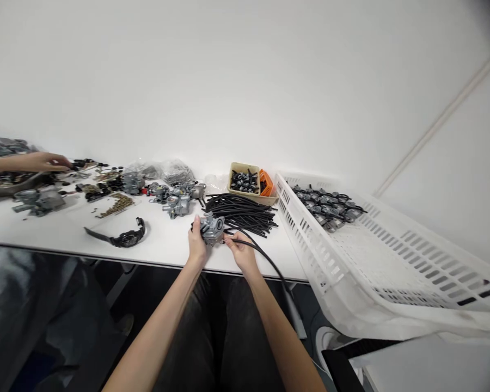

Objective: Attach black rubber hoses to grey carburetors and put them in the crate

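A grey metal carburetor [212, 227] is gripped in my left hand [197, 243], just above the table's front edge, its round bore turned to the right. My right hand [240, 252] is closed beside the carburetor's lower right side, its thumb and fingers pinching a thin black rubber hose [263, 251]. This hose arcs away to the right and down past the table edge. The exact spot where the fingertips meet the carburetor is too small to make out. Behind both hands lies a pile of black hoses [240, 211] on the white table [163, 239].
A white plastic crate [310, 247] with finished-looking carburetors [329, 207] stands at right. Small bins [232, 188] hold black parts. More carburetors [176, 206], brass pieces [120, 204] and a wristwatch [126, 237] lie leftward. Another person's hand [44, 161] reaches in at far left.
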Tool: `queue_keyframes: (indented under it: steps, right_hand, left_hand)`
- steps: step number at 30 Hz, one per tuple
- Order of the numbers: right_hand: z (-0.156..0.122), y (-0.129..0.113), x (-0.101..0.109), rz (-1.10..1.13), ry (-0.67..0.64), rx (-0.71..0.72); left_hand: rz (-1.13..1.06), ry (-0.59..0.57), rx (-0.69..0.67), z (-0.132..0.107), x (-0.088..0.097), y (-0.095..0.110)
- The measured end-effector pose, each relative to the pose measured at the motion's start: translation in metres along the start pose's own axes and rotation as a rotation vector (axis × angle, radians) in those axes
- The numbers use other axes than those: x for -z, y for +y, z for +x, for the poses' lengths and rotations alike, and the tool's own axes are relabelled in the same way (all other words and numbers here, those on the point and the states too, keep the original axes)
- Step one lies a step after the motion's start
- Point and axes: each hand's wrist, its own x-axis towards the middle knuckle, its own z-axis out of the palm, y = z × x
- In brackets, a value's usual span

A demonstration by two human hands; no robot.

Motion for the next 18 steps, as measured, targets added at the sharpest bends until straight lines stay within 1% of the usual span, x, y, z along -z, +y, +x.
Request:
queue_keyframes:
  steps: [2,4,6,8,10,12,14,16,18]
  right_hand:
    - [-0.0002,0.0001,0.0009,0.009,-0.035,0.008]
    - [-0.0015,-0.0015,0.0011,0.063,-0.094,0.021]
    - [-0.0026,-0.0036,0.0004,0.11,-0.112,0.023]
    - [-0.0029,-0.0056,-0.0008,0.144,-0.091,0.016]
    - [-0.0026,-0.0067,-0.0017,0.164,-0.04,0.012]
    - [-0.002,-0.0064,-0.0017,0.121,0.026,0.021]
    - [-0.0016,-0.0045,-0.0008,0.025,0.076,0.029]
    - [-0.0016,-0.0015,0.0001,-0.055,0.081,0.014]
    - [-0.002,0.0015,0.0006,-0.084,0.046,-0.027]
  left_hand:
    - [-0.03,0.008,-0.002,0.0002,-0.0004,-0.0005]
    - [-0.046,0.018,0.004,0.0004,-0.0005,-0.0007]
    - [-0.06,0.027,0.003,0.0003,-0.001,-0.0002]
    - [-0.08,0.031,-0.002,-0.0001,-0.0019,0.0008]
    - [-0.11,0.032,0.005,-0.0008,-0.0027,0.002]
    - [-0.131,0.03,0.029,-0.0016,-0.0029,0.0029]
    - [-0.127,0.02,0.04,-0.0021,-0.0024,0.0033]
    - [-0.104,-0.002,0.028,-0.0024,-0.0014,0.003]
    - [-0.069,-0.021,0.007,-0.0024,-0.0004,0.0024]
